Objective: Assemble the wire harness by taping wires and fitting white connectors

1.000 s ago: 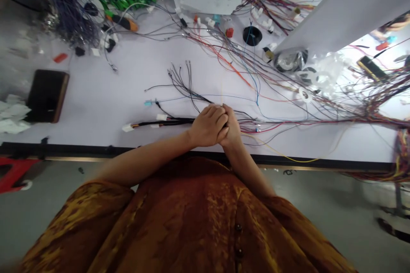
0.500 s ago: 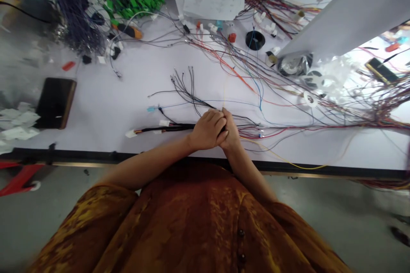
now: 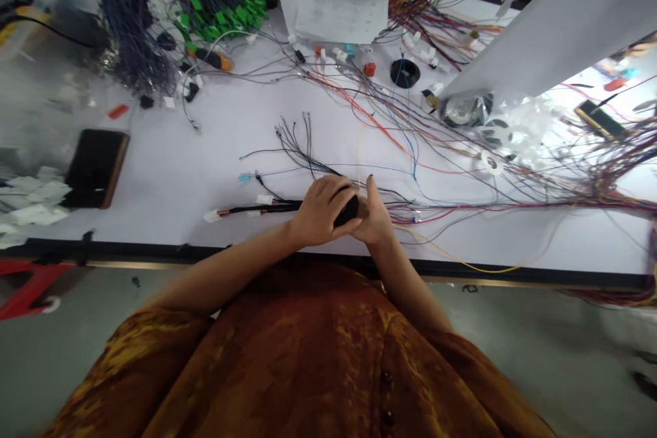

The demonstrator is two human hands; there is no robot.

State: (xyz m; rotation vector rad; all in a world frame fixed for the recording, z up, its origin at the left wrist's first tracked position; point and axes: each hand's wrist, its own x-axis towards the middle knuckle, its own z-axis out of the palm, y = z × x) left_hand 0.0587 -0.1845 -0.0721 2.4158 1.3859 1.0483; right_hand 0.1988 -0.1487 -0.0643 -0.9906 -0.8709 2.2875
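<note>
My left hand [image 3: 324, 211] is closed around a black roll of tape [image 3: 347, 211], which shows between its thumb and fingers. Right up against it is my right hand [image 3: 376, 217], thumb stretched upward and apart from the fingers, which are partly hidden behind the roll and the left hand. A bundle of wires [image 3: 272, 207], sleeved in black with white connectors at its left end, runs beneath both hands. Loose black wires [image 3: 295, 144] with metal terminals fan out above the left hand. Red and dark wires [image 3: 436, 209] continue to the right.
A phone [image 3: 97, 168] and white connectors [image 3: 35, 205] lie at left. Behind are purple wires with green connectors [image 3: 226, 20], an orange-handled tool [image 3: 213, 58], paper sheets [image 3: 341, 7] and another black tape roll [image 3: 405, 73]. A white post [image 3: 534, 20] slants at right. The dark table edge [image 3: 154, 252] runs in front.
My hands, earlier clasped together, have loosened a little, and the black tape roll now shows between them. The right thumb has lifted. The view has shifted slightly.
</note>
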